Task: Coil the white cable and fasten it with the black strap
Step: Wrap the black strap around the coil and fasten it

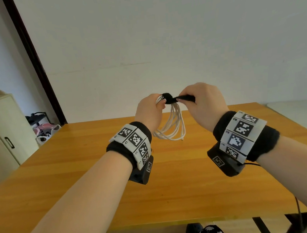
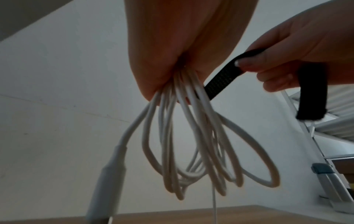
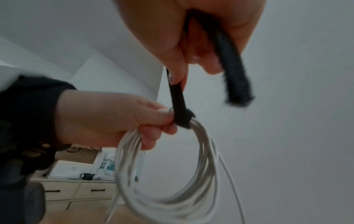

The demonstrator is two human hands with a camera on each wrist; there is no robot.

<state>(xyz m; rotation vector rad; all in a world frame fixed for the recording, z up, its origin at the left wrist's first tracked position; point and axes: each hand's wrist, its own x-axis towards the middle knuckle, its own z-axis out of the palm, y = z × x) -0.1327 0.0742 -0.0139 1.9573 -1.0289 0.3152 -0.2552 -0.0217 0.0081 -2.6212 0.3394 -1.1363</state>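
Observation:
The white cable (image 1: 173,127) hangs in several loops above the wooden table (image 1: 80,176). My left hand (image 1: 149,110) grips the top of the coil (image 2: 191,136), and its loops (image 3: 172,174) dangle below the fist. The black strap (image 1: 169,98) is wound around the bundle right beside my left fingers. My right hand (image 1: 202,102) pinches the strap's free length (image 2: 222,78) between thumb and fingers and holds it taut to the right. The strap's loose end (image 3: 235,81) sticks out past my right fingers. A white plug (image 2: 107,174) hangs from the coil.
A pale cabinet (image 1: 3,130) stands at the left, with shoes and bags (image 1: 44,129) on the floor beside it. A white wall rises behind the table. A black wire (image 1: 299,210) runs from my right wrist camera off the table's front edge.

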